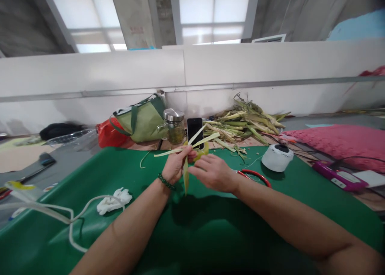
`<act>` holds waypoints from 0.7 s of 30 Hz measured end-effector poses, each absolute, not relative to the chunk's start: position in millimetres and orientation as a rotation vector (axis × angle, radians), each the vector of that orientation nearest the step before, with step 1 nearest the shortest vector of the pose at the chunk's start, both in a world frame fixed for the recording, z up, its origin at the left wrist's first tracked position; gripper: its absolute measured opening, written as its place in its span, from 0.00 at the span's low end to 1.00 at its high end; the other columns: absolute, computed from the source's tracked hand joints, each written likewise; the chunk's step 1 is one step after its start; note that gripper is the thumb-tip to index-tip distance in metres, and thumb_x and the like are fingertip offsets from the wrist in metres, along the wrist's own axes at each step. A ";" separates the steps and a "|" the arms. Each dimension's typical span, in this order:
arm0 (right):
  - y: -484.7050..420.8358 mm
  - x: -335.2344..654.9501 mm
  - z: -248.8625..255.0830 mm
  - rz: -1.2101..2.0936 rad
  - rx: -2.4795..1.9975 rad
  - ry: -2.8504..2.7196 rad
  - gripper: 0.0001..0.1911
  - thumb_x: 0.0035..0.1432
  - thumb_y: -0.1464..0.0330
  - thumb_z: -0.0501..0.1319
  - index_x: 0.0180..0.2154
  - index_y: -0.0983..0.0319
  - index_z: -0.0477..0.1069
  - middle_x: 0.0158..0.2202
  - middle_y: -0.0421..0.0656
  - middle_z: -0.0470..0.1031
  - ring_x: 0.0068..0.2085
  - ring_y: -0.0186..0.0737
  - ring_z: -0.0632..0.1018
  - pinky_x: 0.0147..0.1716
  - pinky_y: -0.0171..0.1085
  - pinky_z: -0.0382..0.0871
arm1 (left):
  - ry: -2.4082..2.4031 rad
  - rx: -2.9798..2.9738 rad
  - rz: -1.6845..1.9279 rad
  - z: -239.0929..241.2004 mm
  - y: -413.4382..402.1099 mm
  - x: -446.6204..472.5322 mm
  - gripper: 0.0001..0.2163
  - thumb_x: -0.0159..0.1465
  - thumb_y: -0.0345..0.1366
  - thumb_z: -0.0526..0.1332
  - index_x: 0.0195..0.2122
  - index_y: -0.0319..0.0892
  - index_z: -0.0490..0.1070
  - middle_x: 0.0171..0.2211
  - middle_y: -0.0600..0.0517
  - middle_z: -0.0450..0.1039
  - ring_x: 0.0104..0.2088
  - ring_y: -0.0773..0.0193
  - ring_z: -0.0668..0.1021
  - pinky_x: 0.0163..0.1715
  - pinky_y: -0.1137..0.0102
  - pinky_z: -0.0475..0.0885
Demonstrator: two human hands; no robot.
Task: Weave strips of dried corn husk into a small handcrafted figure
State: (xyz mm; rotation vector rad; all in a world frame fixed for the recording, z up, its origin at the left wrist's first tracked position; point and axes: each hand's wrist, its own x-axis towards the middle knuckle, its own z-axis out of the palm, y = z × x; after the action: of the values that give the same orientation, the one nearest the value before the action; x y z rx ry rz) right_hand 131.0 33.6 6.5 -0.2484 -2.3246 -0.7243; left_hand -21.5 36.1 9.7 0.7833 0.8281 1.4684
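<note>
Pale yellow-green plant strips (207, 138) fan out from my left hand (179, 160), whose thumb and fingers pinch them where they cross. One strip hangs straight down below the fingers, and others point left and up to the right. A yellowish curved piece (202, 151) shows just behind the fingertips; its kind is unclear. Close by on the right, my right hand (212, 171) is closed with its fingers curled, and what it grips, if anything, is hidden. Red-handled scissors (255, 176) lie partly behind my right wrist. A dark phone (195, 131) stands just beyond the strips.
A green mat (102, 174) covers the table. Behind it are a glass jar mug (174, 126), a green bag (144, 122) and a heap of stalks and husks (246, 120). A white thread spool (277, 157) stands right; crumpled tissue (114, 201) and a white cable (70, 223) lie left.
</note>
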 end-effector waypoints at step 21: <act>25.5 119.7 7.3 -0.866 -0.108 -2.174 0.13 0.62 0.76 0.50 0.28 0.67 0.70 0.28 0.43 0.65 0.28 0.37 0.65 0.34 0.39 0.62 | 0.879 0.777 1.418 15.5 20.5 -12.9 0.10 0.49 0.33 0.70 0.28 0.37 0.69 0.21 0.53 0.76 0.18 0.71 0.75 0.14 0.82 0.66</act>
State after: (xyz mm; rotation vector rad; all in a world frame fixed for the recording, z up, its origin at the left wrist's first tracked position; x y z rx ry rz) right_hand 119.7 25.5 7.3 -0.1084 -2.1742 -0.8662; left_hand -12.9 20.5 15.5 0.7766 0.8786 1.4181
